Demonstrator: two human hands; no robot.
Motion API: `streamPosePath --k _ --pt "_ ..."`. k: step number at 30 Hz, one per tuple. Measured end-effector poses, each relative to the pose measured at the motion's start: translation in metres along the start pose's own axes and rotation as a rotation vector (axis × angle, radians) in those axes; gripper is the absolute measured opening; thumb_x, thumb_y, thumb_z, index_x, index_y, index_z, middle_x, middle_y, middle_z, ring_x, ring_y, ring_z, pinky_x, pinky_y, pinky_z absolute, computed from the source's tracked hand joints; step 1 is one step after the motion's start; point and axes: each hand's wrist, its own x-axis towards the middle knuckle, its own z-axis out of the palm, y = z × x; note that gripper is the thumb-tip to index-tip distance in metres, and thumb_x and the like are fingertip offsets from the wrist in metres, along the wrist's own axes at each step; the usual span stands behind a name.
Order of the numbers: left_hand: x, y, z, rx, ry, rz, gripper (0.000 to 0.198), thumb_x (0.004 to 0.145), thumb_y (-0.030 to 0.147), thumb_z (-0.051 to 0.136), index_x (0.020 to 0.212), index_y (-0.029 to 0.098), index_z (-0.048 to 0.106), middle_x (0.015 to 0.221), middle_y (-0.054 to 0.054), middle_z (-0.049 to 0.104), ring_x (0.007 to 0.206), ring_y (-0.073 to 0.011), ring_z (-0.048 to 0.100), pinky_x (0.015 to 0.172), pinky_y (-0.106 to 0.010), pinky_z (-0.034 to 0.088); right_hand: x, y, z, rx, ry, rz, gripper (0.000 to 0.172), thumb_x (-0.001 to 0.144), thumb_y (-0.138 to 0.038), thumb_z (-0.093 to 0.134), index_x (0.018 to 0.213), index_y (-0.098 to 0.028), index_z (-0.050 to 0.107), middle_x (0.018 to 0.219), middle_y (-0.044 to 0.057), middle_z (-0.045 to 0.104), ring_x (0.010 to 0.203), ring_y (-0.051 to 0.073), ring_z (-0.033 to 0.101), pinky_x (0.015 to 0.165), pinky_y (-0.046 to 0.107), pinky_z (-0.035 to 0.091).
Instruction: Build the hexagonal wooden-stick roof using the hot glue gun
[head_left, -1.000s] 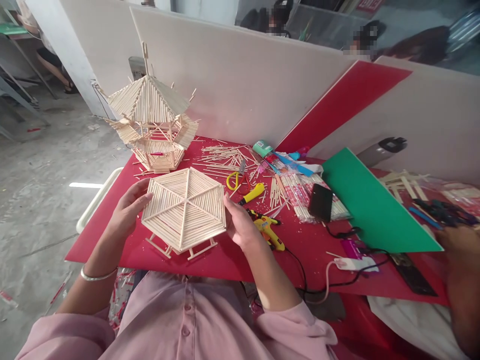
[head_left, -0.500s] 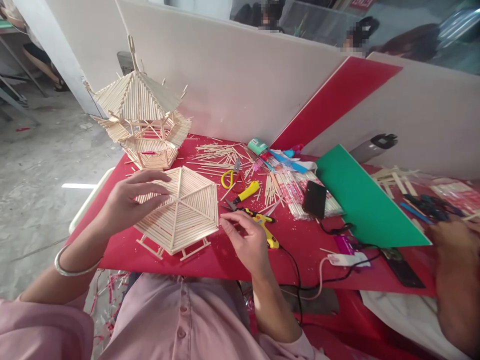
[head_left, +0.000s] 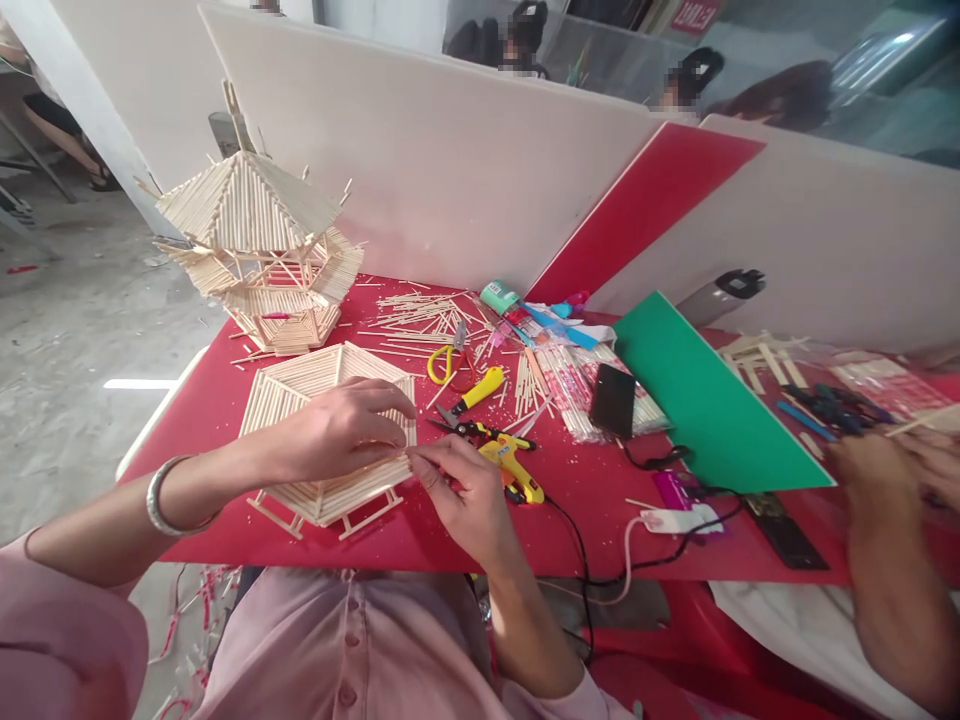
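A black device lies to the right of the grip, short of a green board. A gray bottle with a dark lid shows behind the board. Beyond the grip rises a white partition, a slanting red panel against it. Far right of the grip: a co-worker's forearm.

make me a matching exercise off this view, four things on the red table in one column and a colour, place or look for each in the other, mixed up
1. hexagonal stick panel
2. glue gun
3. black rectangular device
4. stick pavilion

A. lying on packaged sticks
B. peaked roof topped by a spire
C. partly hidden by the left hand
D. yellow, with a black cord

Pairs: 1-C, 2-D, 3-A, 4-B
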Motion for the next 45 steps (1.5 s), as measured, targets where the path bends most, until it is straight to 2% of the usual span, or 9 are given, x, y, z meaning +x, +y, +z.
streamPosePath --k 8,11,16,20,24,28,34,39,45 --pt "-0.002 -0.003 0.005 0.008 -0.006 0.015 0.02 0.1 0.023 0.057 0.094 0.02 0.076 0.112 -0.011 0.073 0.099 -0.0222 0.07 0.088 -0.038 0.054 0.001 0.0 -0.006 -0.066 -0.066 -0.076 0.021 0.099 -0.029 0.061 0.111 -0.023 0.077 0.087 0.004 0.065 0.081 0.014 0.063 0.073 0.027 0.05" --pt "-0.001 -0.003 0.005 -0.007 -0.005 0.007 0.02 0.099 0.021 0.057 0.092 0.02 0.076 0.112 -0.011 0.073 0.099 -0.022 0.07 0.088 -0.037 0.053 0.005 0.006 -0.019 -0.07 -0.097 -0.046 0.022 0.1 -0.032 0.059 0.109 -0.024 0.078 0.09 0.003 0.069 0.083 0.013 0.065 0.075 0.025 0.051" --pt "0.0 -0.001 0.004 -0.024 -0.004 0.002 0.023 0.1 0.02 0.054 0.089 0.019 0.074 0.112 -0.011 0.073 0.1 -0.0214 0.069 0.088 -0.035 0.053 0.041 0.042 -0.072 -0.298 -0.139 0.193 0.024 0.097 -0.042 0.061 0.105 -0.027 0.078 0.107 0.003 0.075 0.092 0.017 0.07 0.079 0.027 0.052" --pt "0.001 -0.001 0.003 -0.03 -0.003 -0.002 0.023 0.1 0.02 0.054 0.089 0.019 0.074 0.112 -0.011 0.073 0.1 -0.0214 0.07 0.088 -0.035 0.053 0.098 0.087 -0.101 -0.703 -0.154 0.485 0.022 0.095 -0.03 0.059 0.105 -0.027 0.078 0.111 0.001 0.076 0.101 0.02 0.069 0.087 0.029 0.051" --pt "0.002 0.0 0.002 -0.038 -0.001 -0.005 0.023 0.099 0.019 0.054 0.088 0.02 0.075 0.109 -0.011 0.074 0.098 -0.0206 0.07 0.087 -0.034 0.054 0.146 0.122 -0.096 -0.801 -0.229 0.549 0.017 0.089 -0.023 0.064 0.094 -0.026 0.08 0.107 0.002 0.077 0.098 0.021 0.069 0.083 0.027 0.05" --pt "0.001 0.0 0.004 -0.07 0.022 -0.029 0.022 0.098 0.019 0.056 0.088 0.02 0.075 0.109 -0.011 0.074 0.098 -0.0216 0.07 0.089 -0.036 0.055 0.171 0.145 -0.085 -0.883 -0.297 0.575 0.018 0.089 -0.018 0.066 0.094 -0.027 0.081 0.112 0.003 0.076 0.103 0.021 0.068 0.086 0.027 0.05" --pt "0.0 -0.001 0.005 -0.095 0.01 -0.039 0.021 0.098 0.018 0.056 0.089 0.02 0.075 0.11 -0.011 0.074 0.102 -0.0218 0.069 0.09 -0.036 0.054 0.187 0.165 -0.089 -0.978 -0.437 0.6 0.016 0.092 -0.026 0.07 0.107 -0.022 0.075 0.121 0.007 0.07 0.114 0.022 0.065 0.1 0.037 0.051" --pt "-0.001 -0.003 0.006 -0.101 -0.003 -0.063 0.019 0.098 0.019 0.058 0.09 0.02 0.075 0.112 -0.011 0.073 0.103 -0.0217 0.068 0.094 -0.036 0.053 0.194 0.181 -0.097 -0.968 -0.614 0.587 0.034 0.099 -0.039 0.062 0.125 -0.017 0.063 0.127 0.01 0.062 0.111 0.021 0.063 0.096 0.043 0.056" --pt "-0.001 -0.002 0.005 -0.111 0.005 -0.069 0.021 0.098 0.02 0.057 0.089 0.02 0.075 0.111 -0.011 0.073 0.101 -0.0215 0.069 0.092 -0.036 0.053 0.198 0.193 -0.104 -0.939 -0.739 0.569 0.034 0.099 -0.039 0.061 0.126 -0.018 0.062 0.128 0.01 0.062 0.111 0.021 0.063 0.096 0.042 0.056"
